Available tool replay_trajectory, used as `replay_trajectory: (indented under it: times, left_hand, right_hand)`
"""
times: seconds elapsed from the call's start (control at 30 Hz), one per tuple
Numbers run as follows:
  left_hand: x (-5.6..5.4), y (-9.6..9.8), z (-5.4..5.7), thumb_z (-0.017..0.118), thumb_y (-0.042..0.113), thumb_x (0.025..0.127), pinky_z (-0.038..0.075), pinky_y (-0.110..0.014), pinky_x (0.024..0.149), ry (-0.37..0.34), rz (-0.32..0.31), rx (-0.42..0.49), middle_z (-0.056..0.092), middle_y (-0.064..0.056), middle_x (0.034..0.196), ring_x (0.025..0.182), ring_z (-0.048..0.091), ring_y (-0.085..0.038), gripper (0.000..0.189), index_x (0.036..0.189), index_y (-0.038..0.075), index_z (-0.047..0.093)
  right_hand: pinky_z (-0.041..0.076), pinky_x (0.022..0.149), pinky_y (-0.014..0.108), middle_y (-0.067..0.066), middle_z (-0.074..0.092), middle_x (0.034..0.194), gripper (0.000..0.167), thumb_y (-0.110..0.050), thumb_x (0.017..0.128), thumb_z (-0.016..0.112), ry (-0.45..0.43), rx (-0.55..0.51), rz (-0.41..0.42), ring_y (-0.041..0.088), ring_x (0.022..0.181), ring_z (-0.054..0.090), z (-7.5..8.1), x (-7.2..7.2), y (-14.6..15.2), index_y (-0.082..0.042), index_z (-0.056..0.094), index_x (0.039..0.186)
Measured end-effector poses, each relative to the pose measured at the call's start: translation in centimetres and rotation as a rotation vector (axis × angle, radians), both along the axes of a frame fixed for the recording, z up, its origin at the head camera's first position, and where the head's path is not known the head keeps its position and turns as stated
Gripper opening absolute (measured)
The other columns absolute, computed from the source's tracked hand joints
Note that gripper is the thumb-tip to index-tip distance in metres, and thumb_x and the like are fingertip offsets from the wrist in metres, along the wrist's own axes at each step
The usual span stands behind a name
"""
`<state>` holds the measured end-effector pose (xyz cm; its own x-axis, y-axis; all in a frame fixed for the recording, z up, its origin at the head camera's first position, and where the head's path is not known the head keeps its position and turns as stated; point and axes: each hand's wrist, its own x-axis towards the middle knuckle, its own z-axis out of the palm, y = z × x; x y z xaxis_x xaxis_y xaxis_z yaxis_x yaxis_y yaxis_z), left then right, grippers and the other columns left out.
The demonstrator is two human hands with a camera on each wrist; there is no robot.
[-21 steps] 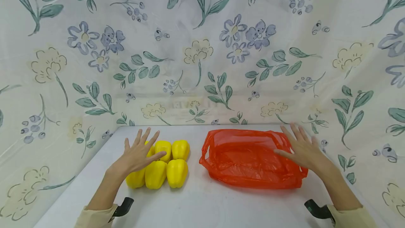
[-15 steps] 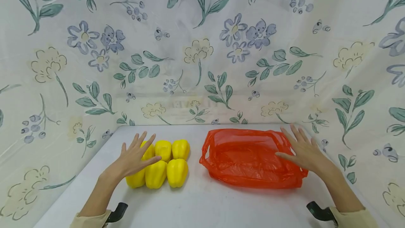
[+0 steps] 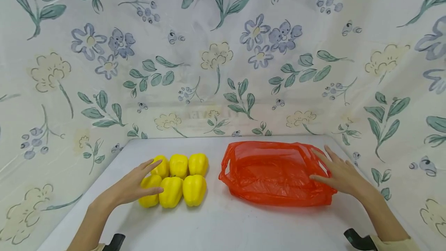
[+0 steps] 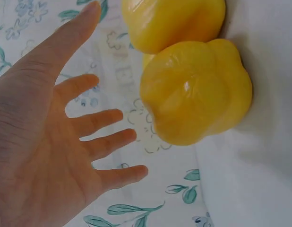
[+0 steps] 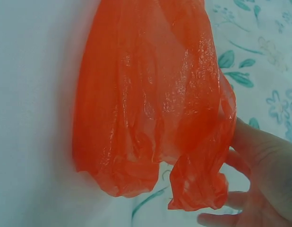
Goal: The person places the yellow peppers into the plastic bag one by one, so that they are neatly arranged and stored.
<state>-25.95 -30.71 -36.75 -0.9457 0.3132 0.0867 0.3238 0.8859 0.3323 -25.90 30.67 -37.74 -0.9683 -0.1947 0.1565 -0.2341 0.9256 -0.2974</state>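
Several yellow bell peppers [image 3: 171, 192] stand in two rows on the left half of the white table. My left hand [image 3: 134, 184] hovers over the leftmost ones, fingers spread and nothing in it; in the left wrist view a bell pepper [image 4: 193, 94] lies beyond the fingers, apart from them. To the right lies a red plastic bag [image 3: 275, 173], spread wide with its handles at both ends. Over the bag's right end is my right hand [image 3: 341, 175], fingers extended. In the right wrist view the bag's handle [image 5: 202, 175] partly hides the fingers; whether they touch cannot be told.
The white tabletop [image 3: 216, 227] reaches back to a floral cloth [image 3: 216, 80] that hangs behind and along both sides. Dark curved pieces, one of them a black mount [image 3: 359, 239], sit at the wrists.
My left hand has drawn back left and lower, uncovering more of the bell peppers. My right hand has dropped slightly and shifted right. Bell peppers and bag stay in place.
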Motion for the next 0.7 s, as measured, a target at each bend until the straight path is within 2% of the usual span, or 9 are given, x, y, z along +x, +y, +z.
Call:
replay_trajectory:
  times: [0.1, 0.17, 0.2, 0.27, 0.4, 0.5, 0.6, 0.7]
  left_hand:
    - [0.3, -0.8, -0.3, 0.07, 0.061, 0.079, 0.035, -0.075, 0.097, -0.004, 0.002, 0.013, 0.029, -0.028, 0.155, 0.136, 0.033, -0.055, 0.094, 0.153, 0.017, 0.033]
    - [0.5, -1.2, -0.6, 0.072, 0.06, 0.078, 0.037, -0.074, 0.097, 0.001, -0.001, 0.019, 0.032, -0.029, 0.153, 0.135, 0.035, -0.054, 0.095, 0.153, 0.016, 0.034]
    - [0.6, -1.5, -0.6, 0.073, 0.059, 0.078, 0.038, -0.074, 0.096, 0.001, -0.004, 0.021, 0.033, -0.029, 0.152, 0.134, 0.037, -0.054, 0.095, 0.152, 0.015, 0.034]
    - [0.8, -1.9, -0.8, 0.075, 0.058, 0.077, 0.039, -0.073, 0.096, -0.003, -0.009, 0.023, 0.037, -0.028, 0.15, 0.132, 0.04, -0.053, 0.095, 0.151, 0.014, 0.036]
    - [0.8, -2.4, -1.0, 0.078, 0.054, 0.075, 0.043, -0.069, 0.095, -0.039, -0.018, 0.029, 0.046, -0.027, 0.143, 0.126, 0.048, -0.048, 0.091, 0.148, 0.013, 0.042]
    - [0.8, -2.6, -1.3, 0.081, 0.051, 0.074, 0.046, -0.067, 0.093, -0.098, -0.017, 0.041, 0.049, -0.025, 0.14, 0.121, 0.053, -0.043, 0.088, 0.146, 0.015, 0.045]
    - [0.7, -2.7, -1.4, 0.082, 0.048, 0.073, 0.049, -0.064, 0.092, -0.148, -0.009, 0.054, 0.049, -0.024, 0.139, 0.117, 0.055, -0.038, 0.087, 0.145, 0.016, 0.046]
    - [0.6, -2.8, -1.5, 0.084, 0.045, 0.072, 0.05, -0.062, 0.091, -0.162, -0.009, 0.063, 0.049, -0.024, 0.139, 0.116, 0.056, -0.037, 0.087, 0.145, 0.016, 0.047]
  right_hand:
    - [0.051, 0.085, 0.065, 0.038, 0.02, 0.152, 0.093, -0.051, 0.081, 0.073, -0.029, -0.041, 0.018, 0.061, 0.123, 0.041, -0.1, 0.0, 0.3, -0.011, 0.029, 0.153]
    - [0.059, 0.071, 0.052, 0.039, 0.023, 0.149, 0.091, -0.047, 0.081, 0.074, -0.059, -0.086, 0.034, 0.059, 0.117, 0.047, -0.1, 0.1, 0.5, -0.011, 0.029, 0.153]
    - [0.06, 0.065, 0.045, 0.039, 0.026, 0.147, 0.091, -0.045, 0.082, 0.075, -0.07, -0.102, 0.041, 0.058, 0.113, 0.05, -0.1, 0.1, 0.5, -0.011, 0.03, 0.152]
    - [0.06, 0.061, 0.038, 0.039, 0.034, 0.14, 0.089, -0.042, 0.082, 0.075, -0.091, -0.116, 0.049, 0.049, 0.103, 0.057, -0.1, 0.0, 0.6, -0.01, 0.03, 0.152]
    - [0.057, 0.056, 0.029, 0.029, 0.054, 0.112, 0.085, -0.038, 0.083, 0.076, -0.093, -0.103, 0.063, 0.026, 0.084, 0.057, -0.2, -0.1, 0.6, -0.008, 0.034, 0.15]
    - [0.057, 0.058, 0.028, 0.023, 0.06, 0.109, 0.079, -0.035, 0.084, 0.075, -0.082, -0.109, 0.077, 0.025, 0.087, 0.059, -0.4, -0.2, 0.5, -0.008, 0.039, 0.148]
    - [0.058, 0.059, 0.028, 0.025, 0.061, 0.117, 0.077, -0.034, 0.084, 0.075, -0.098, -0.123, 0.087, 0.025, 0.091, 0.061, -0.5, -0.3, 0.4, -0.007, 0.04, 0.147]
    - [0.056, 0.058, 0.026, 0.024, 0.062, 0.115, 0.077, -0.034, 0.085, 0.074, -0.143, -0.136, 0.07, 0.019, 0.084, 0.06, -0.6, -0.3, 0.2, -0.008, 0.039, 0.148]
